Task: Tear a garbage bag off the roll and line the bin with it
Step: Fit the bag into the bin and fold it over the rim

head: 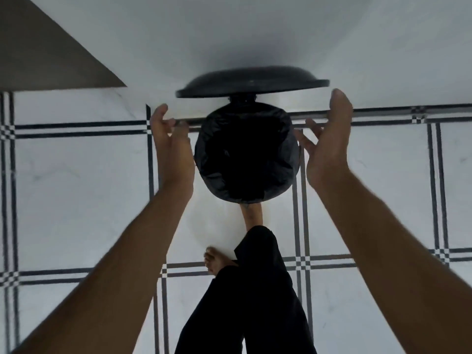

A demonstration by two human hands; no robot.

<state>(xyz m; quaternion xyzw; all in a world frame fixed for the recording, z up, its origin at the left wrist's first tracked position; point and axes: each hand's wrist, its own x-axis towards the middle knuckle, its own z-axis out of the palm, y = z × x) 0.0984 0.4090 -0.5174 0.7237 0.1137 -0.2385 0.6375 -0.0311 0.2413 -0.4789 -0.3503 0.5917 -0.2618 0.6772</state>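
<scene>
A round bin stands on the tiled floor against the wall, seen from straight above. A black garbage bag (246, 152) lines it and is folded over its rim all the way round. The dark lid (251, 83) stands raised behind the opening. My left hand (171, 146) hovers just left of the rim, fingers apart and holding nothing. My right hand (328, 141) is just right of the rim, palm turned toward the bin, fingers spread and empty. Neither hand touches the bag. The roll is not in view.
A bare foot (251, 213) reaches under the bin's near edge, apparently on a pedal. The other foot (217, 259) and black trouser legs (255, 290) fill the lower middle. A white wall (255, 34) rises behind the bin; a brown panel (38, 54) is at the upper left.
</scene>
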